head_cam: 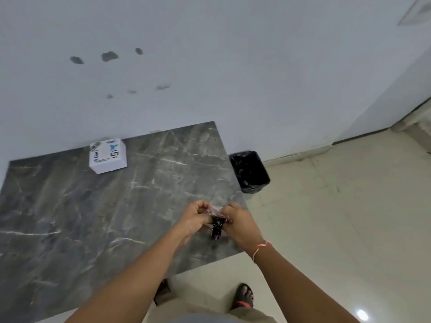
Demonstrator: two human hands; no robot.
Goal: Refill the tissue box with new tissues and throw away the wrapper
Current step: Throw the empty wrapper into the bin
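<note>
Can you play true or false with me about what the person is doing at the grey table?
1. Both hands hold a crumpled dark patterned plastic wrapper. True: left hand, right hand.
2. The white printed cardboard box sits on the floor. False: it is on the grey marble table, near the wall.
3. The black lined bin stands beside the table. True.
4. The wrapper is already in the bin. False: it is between the hands, over the table.
</note>
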